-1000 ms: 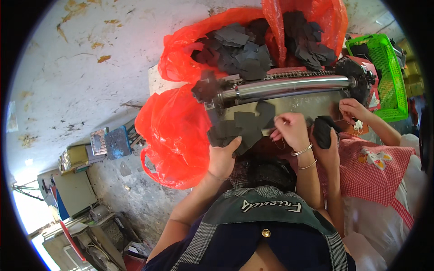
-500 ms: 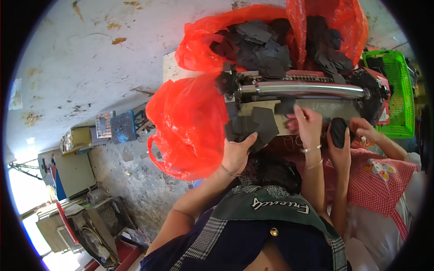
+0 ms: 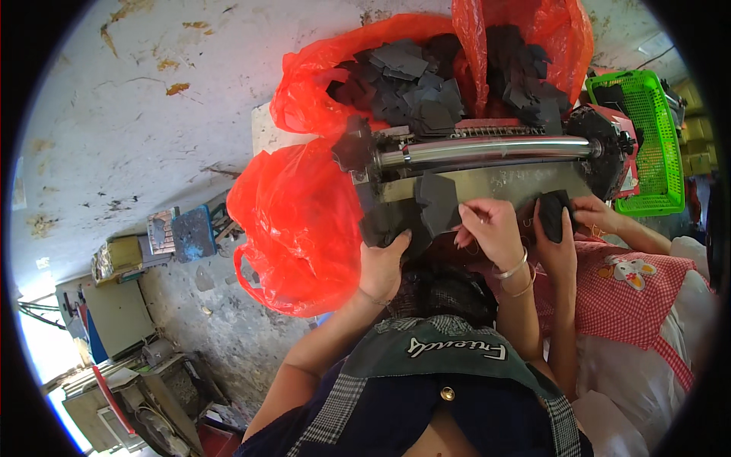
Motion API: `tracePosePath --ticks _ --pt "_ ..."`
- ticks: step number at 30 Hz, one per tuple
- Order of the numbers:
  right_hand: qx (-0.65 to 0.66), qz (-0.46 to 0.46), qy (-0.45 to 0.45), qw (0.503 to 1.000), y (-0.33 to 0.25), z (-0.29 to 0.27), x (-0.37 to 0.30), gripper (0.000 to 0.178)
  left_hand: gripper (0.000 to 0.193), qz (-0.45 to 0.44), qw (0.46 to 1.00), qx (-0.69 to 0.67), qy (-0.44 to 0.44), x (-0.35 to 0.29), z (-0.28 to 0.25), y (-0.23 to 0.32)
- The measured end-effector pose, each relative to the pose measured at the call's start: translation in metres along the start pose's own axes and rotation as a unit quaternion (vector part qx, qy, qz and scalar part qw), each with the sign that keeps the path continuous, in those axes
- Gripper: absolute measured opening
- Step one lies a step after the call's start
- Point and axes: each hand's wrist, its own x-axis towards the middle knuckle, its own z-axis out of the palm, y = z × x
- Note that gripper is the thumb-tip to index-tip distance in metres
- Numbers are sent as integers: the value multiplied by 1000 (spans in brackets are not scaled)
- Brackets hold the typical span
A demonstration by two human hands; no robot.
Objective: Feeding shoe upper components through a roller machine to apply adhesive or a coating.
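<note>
Below the steel roller:
- left hand — fingers clamped on stacked dark cut pieces
- right hand — fingertips pinching one dark piece

Upper bags: two red plastic bags behind the roller machine, open and heaped with dark cut pieces.
Left bag: a red plastic bag hanging left of the machine, bulging.
Basket: a green mesh plastic basket at the right edge.
Labels, signs, screens: none legible.
</note>
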Motion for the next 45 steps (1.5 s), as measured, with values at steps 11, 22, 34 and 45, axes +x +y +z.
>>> tracePosePath --ticks 11,22,34,45 --pt "35 16 -26 999 11 11 -4 16 34 -82 994 -65 -24 -1 7 12" --pt "8 1 103 995 31 3 17 19 39 -64 996 -61 -18 -1 3 5" --pt "-24 20 53 998 12 0 24 28 32 -42 999 -4 -22 0 12 9" --pt "-15 39 76 996 19 -12 14 27 29 -73 997 26 -23 1 12 13"
